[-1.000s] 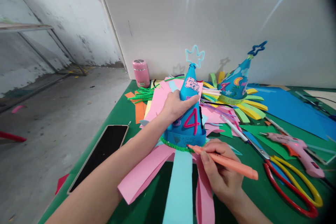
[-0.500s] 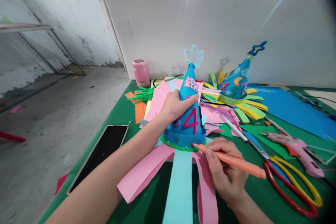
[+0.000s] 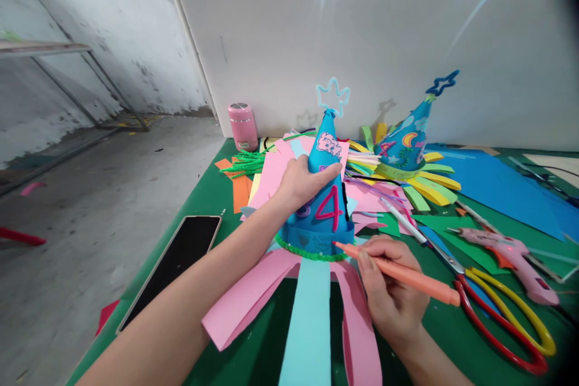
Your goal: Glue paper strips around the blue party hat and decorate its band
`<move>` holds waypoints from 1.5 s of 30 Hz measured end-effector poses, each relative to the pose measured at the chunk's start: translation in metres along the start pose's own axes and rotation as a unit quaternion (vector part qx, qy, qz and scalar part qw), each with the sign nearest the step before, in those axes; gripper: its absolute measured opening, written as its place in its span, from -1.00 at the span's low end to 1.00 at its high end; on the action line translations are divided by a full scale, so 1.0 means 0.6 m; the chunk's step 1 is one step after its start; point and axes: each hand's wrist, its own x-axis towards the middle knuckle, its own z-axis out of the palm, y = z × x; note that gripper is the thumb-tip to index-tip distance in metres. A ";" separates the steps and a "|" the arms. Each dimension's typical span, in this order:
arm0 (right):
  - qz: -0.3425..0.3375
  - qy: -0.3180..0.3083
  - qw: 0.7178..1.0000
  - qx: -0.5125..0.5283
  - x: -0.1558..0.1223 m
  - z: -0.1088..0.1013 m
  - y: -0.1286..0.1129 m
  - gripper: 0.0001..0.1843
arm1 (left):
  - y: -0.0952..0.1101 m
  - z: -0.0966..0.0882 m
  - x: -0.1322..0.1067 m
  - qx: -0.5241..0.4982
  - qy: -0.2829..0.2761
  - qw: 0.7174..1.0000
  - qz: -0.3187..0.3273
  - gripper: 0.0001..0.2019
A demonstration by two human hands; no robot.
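Note:
A blue paper party hat stands upright in front of me, with a pink 4, a light-blue star on top and a green fuzzy rim. Pink and light-blue paper strips spread from its base toward me. My left hand is wrapped round the cone's middle, the thumb across its front. In my right hand is an orange marker pen, held like a pencil. Its tip is at the hat's blue band, just above the green rim; faint dark drawings show on that band.
A second blue party hat stands at the back right. Scissors and a pink glue gun lie on the right, a phone on the left. Behind are a pink flask, green pipe cleaners and a white partition.
The marker's tip has moved slightly up and right along the band. The pink strip by my right hand has shifted a little to the right. My left hand stays on the cone.

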 end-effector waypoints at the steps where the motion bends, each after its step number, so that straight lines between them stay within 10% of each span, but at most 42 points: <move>1: 0.002 0.002 1.000 0.000 0.000 0.000 0.000 -0.89 | 0.000 0.000 0.000 0.003 0.001 1.000 0.001 -0.47; 45: 0.032 -0.021 0.998 0.057 -0.006 -0.002 -0.003 -0.87 | -0.005 0.001 0.001 -0.004 0.012 1.000 0.010 -0.48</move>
